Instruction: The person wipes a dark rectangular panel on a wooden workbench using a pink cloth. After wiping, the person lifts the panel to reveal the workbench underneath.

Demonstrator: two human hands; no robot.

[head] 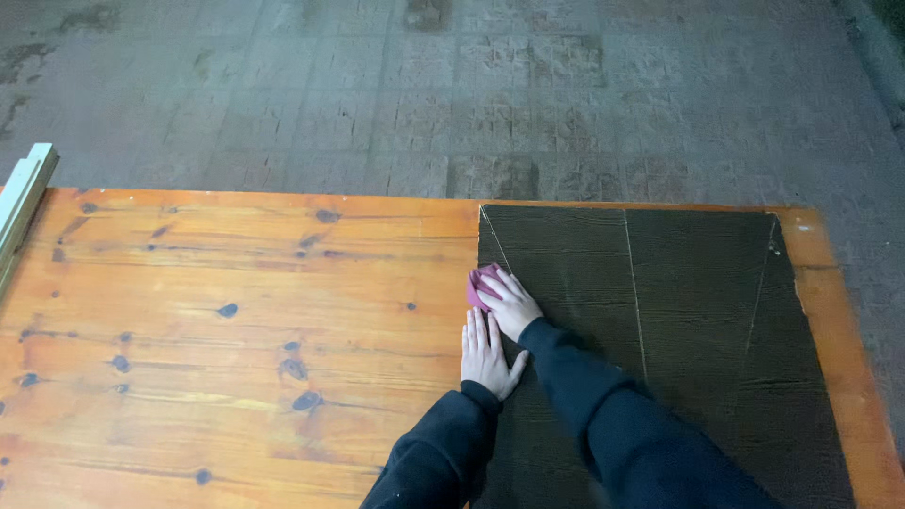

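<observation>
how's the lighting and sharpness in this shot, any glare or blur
Head view: dim, even light, no hard shadows; a soft warm sheen on the wooden table but no blown-out glare. The dark sheet swallows detail. The right hand on the pink piece and the left hand look slightly soft; the tiled floor is grainy.

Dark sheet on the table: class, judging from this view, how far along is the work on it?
Done: the dark sheet lies flat on the table, with thin pale lines already across it. In hand: the right hand presses a pink block at the sheet's left edge; the left hand lies flat just below. Left: no cut or finished patch shows, so most seems ahead.
</observation>
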